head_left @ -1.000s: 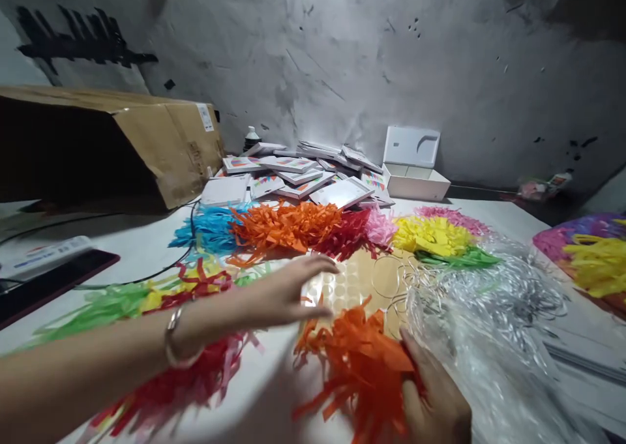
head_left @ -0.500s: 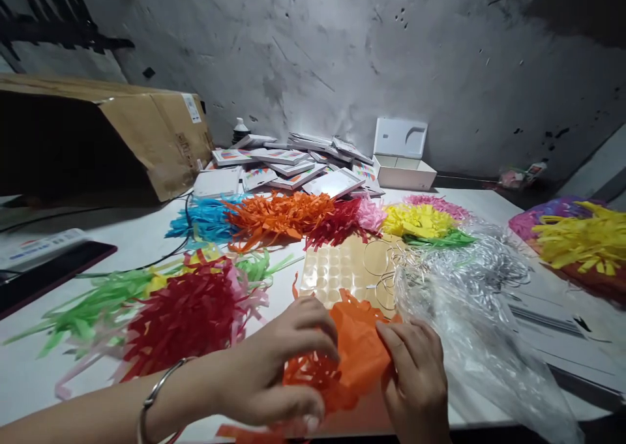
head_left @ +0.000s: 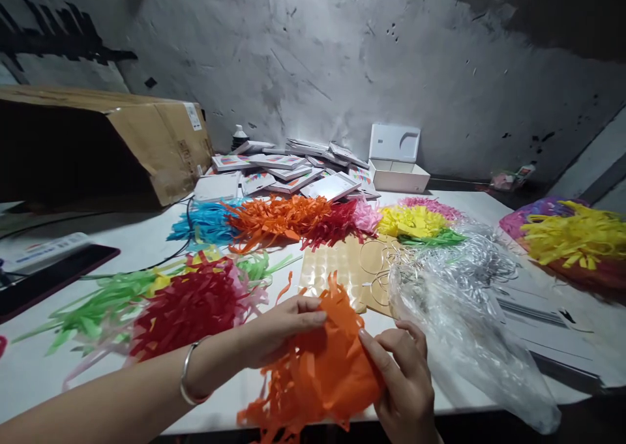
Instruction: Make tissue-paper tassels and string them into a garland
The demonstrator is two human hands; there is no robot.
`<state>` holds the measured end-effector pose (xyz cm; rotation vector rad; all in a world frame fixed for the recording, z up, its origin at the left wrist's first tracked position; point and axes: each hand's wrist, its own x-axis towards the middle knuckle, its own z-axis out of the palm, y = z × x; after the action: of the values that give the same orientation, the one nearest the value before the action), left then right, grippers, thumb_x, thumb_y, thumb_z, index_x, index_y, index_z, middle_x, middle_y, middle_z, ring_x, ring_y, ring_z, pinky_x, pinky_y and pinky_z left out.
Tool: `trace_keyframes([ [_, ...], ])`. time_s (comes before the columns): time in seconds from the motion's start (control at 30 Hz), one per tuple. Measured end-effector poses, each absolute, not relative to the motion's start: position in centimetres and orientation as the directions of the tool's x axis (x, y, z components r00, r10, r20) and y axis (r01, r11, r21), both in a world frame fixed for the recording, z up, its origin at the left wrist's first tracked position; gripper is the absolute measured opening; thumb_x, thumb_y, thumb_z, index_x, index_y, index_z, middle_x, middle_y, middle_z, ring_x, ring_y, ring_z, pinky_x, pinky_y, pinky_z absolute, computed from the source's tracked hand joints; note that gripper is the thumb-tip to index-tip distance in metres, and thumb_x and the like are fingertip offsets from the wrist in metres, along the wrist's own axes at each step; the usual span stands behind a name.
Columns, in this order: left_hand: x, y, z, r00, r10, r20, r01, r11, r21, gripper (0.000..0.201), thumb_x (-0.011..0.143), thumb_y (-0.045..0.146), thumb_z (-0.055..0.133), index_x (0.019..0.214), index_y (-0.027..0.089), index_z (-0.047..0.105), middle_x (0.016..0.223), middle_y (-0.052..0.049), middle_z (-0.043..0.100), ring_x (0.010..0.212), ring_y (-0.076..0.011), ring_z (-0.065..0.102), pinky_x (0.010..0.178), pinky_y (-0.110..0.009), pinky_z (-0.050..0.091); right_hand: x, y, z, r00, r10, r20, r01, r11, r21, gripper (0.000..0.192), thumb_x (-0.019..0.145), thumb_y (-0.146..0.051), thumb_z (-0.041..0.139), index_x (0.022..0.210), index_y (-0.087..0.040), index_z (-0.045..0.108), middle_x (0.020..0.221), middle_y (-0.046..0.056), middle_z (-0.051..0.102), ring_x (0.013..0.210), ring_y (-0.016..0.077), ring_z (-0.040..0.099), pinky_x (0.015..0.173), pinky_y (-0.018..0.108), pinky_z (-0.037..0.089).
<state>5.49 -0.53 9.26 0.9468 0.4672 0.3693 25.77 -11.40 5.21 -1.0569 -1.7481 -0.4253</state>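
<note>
An orange tissue-paper tassel (head_left: pixel 337 369) with cut fringe is held up at the table's front edge. My left hand (head_left: pixel 286 330), with a silver bangle on the wrist, grips its upper left side, thumb over the paper. The fingers of my right hand (head_left: pixel 403 372) pinch its right edge. Fringe strips hang down at the lower left, and a few stick up at the top. Just left of my hands lies a dark red tassel (head_left: pixel 190 307) among green and yellow strips. Behind the orange paper is a sheet of clear round stickers (head_left: pixel 327 268).
A row of blue, orange (head_left: pixel 283 219), red, pink and yellow tassels (head_left: pixel 413 221) lies across the table. Behind are stacked flat boxes (head_left: pixel 288 167) and an open white box (head_left: pixel 398 173). Silver cords and a plastic bag (head_left: pixel 469 346) lie right; a phone (head_left: pixel 59 278) and carton (head_left: pixel 161 144) left.
My left hand has gone from hovering with spread fingers to gripping the orange tassel. The tassel is raised and turned, and its fringe now hangs to the lower left.
</note>
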Motion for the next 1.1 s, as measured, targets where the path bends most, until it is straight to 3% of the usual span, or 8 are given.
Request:
trace_keyframes([
  [0.17,6.2,-3.7,7.5,0.945,0.260,-0.198,-0.101,0.809,0.579,0.069,0.069,0.073,0.072,0.103,0.013,0.075,0.104,-0.011,0.076,0.102,-0.0241,0.069,0.098,-0.031,0.049,25.7,-10.8,3.7,-0.067,0.451,0.890,0.843,0.503,-0.191,0.046,0.094,-0.009,0.050,0.138,-0.019,0.058,0.081,0.002,0.058,0.073,0.0168,0.060,0.087,0.045,0.045],
  [0.4,8.0,-7.4,5.3,0.936,0.261,-0.236,-0.058,0.775,0.630,0.041,0.052,0.032,0.086,0.088,0.013,0.077,0.074,-0.006,0.074,0.056,-0.0107,0.057,0.049,-0.017,0.039,27.5,-9.5,2.1,-0.047,0.478,0.877,0.885,0.428,-0.186,0.046,0.095,-0.011,0.052,0.138,-0.025,0.057,0.082,0.001,0.060,0.077,0.0174,0.058,0.082,0.042,0.048],
  [0.53,8.2,-6.9,5.5,0.921,0.261,-0.288,0.010,0.724,0.689,0.020,0.055,0.027,0.076,0.064,0.009,0.071,0.051,-0.003,0.061,0.043,-0.0090,0.052,0.040,-0.017,0.036,31.7,-10.1,4.2,-0.034,0.450,0.892,0.961,0.261,-0.095,0.042,0.097,-0.014,0.048,0.138,-0.021,0.057,0.086,0.004,0.062,0.078,0.0190,0.058,0.085,0.043,0.043],
  [0.67,6.5,-4.8,6.8,0.854,0.385,-0.350,-0.006,0.680,0.733,0.017,0.064,0.030,0.073,0.066,0.013,0.068,0.052,-0.002,0.062,0.047,-0.0114,0.058,0.047,-0.019,0.046,34.4,-12.2,6.7,-0.054,0.352,0.934,0.997,0.075,0.029,0.037,0.096,-0.020,0.056,0.133,-0.014,0.058,0.086,0.007,0.064,0.079,0.0208,0.060,0.091,0.046,0.042],
  [0.87,0.1,0.3,7.4,0.565,0.726,-0.392,0.117,0.400,0.909,0.013,0.074,0.032,0.071,0.077,0.019,0.070,0.070,-0.005,0.070,0.063,-0.0173,0.064,0.057,-0.025,0.052,29.2,-13.5,3.9,-0.360,0.524,0.772,0.911,0.377,0.170,0.027,0.097,-0.005,0.043,0.106,-0.013,0.068,0.081,0.006,0.069,0.081,0.0192,0.064,0.094,0.042,0.041],
  [0.93,-1.9,0.8,7.1,0.315,0.916,-0.247,0.193,0.193,0.962,0.024,0.078,0.036,0.070,0.098,0.024,0.069,0.091,-0.005,0.073,0.084,-0.0239,0.068,0.072,-0.032,0.056,26.6,-13.0,1.7,-0.369,0.561,0.741,0.891,0.440,0.110,0.033,0.098,-0.005,0.038,0.106,-0.012,0.069,0.087,0.008,0.072,0.088,0.0219,0.065,0.096,0.044,0.041],
  [1.0,-3.0,0.0,6.7,0.120,0.989,0.087,0.398,-0.128,0.908,0.036,0.081,0.037,0.069,0.114,0.027,0.063,0.115,-0.007,0.068,0.111,-0.0299,0.063,0.094,-0.043,0.052,24.6,-12.5,-0.2,-0.349,0.598,0.722,0.877,0.480,0.026,0.036,0.098,-0.005,0.036,0.105,-0.013,0.070,0.094,0.009,0.074,0.095,0.0239,0.066,0.098,0.045,0.043],
  [1.1,-2.2,-2.7,5.6,0.375,0.788,0.488,0.548,-0.613,0.569,0.038,0.087,0.025,0.066,0.124,0.029,0.058,0.128,-0.008,0.061,0.122,-0.0286,0.055,0.106,-0.044,0.043,22.9,-11.8,-1.5,-0.339,0.633,0.696,0.849,0.525,-0.064,0.034,0.098,-0.005,0.037,0.106,-0.013,0.070,0.095,0.009,0.074,0.096,0.0234,0.066,0.097,0.043,0.047],
])
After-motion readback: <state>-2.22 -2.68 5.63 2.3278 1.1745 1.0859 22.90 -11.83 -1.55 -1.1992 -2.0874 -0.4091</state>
